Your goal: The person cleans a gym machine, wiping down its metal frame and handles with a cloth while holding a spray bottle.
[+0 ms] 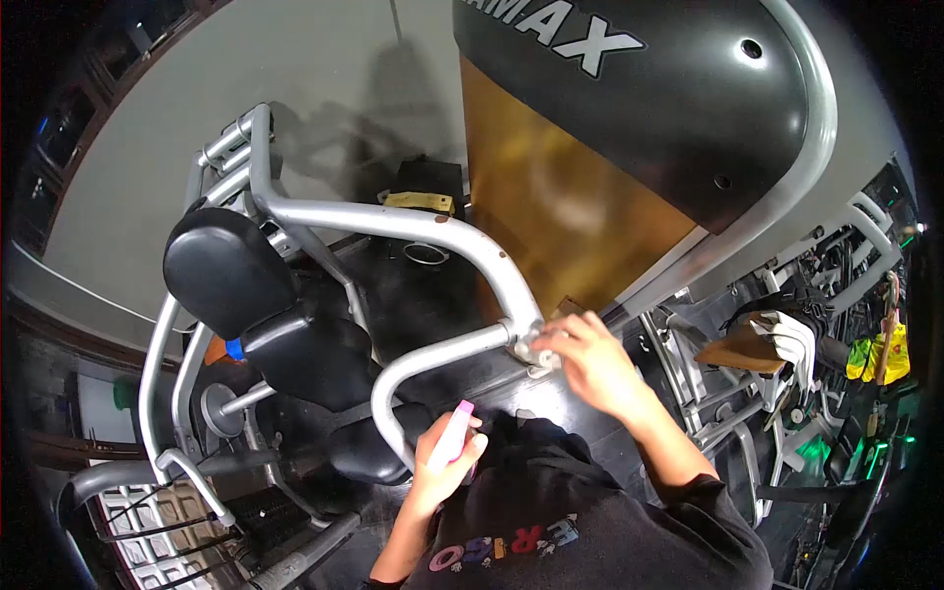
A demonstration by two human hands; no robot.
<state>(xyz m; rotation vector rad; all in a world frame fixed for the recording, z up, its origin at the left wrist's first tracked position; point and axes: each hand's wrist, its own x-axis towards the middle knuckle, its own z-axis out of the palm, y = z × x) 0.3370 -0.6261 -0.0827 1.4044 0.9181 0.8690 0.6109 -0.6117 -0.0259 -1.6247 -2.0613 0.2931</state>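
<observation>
My left hand [447,464] is wrapped round a white bottle with a pink top [452,438], held beside the lower bend of a silver tube frame [393,379]. At the joint of that frame, my right hand [588,362] has its fingers bent against a small whitish crumpled thing [541,360], which looks like a cloth or tissue but is partly hidden and blurred. The frame belongs to a gym machine with a black padded backrest [228,270] and a black seat [310,359].
A large black and gold machine cover [590,187] rises ahead. Behind the frame, a yellow item [418,202] lies by the wall. More gym equipment stands at the right, with a bag [782,339] and a yellow-green bag [878,356]. A white crate [162,526] is at the lower left.
</observation>
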